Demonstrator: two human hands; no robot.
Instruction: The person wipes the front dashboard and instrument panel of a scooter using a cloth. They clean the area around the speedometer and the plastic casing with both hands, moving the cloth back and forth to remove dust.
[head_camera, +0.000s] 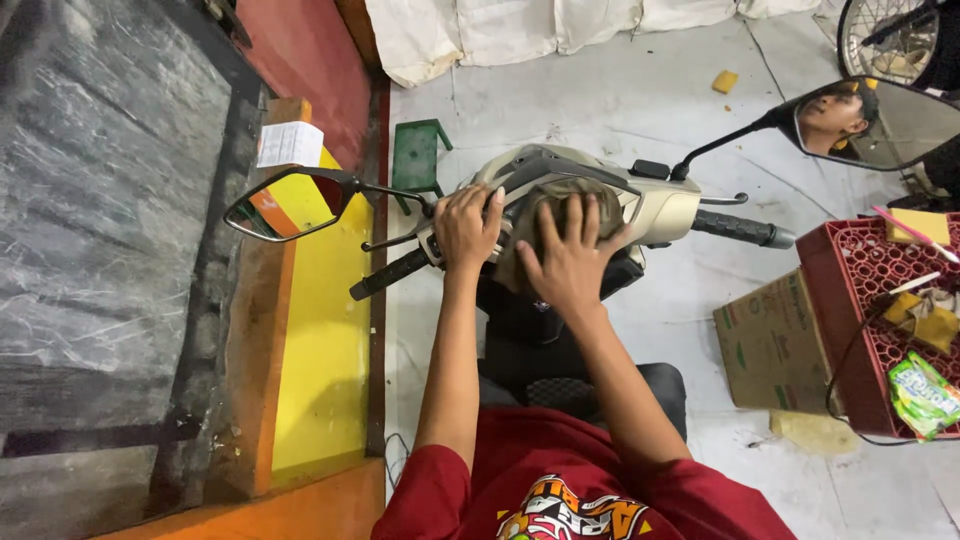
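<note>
Right hand flat on cloth, w/ left hand at its edge.

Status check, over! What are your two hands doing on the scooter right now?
Left hand gripping cream scooter handlebar housing beside the left grip. Right hand pressing olive-grey cloth flat on the dash, fingers spread. Nothing blocking.

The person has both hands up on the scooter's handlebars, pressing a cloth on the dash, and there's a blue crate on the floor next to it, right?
Nearly. The head view shows the crate is red, not blue. Both hands, left hand and right hand, are on the scooter, the right pressing the cloth.
</note>
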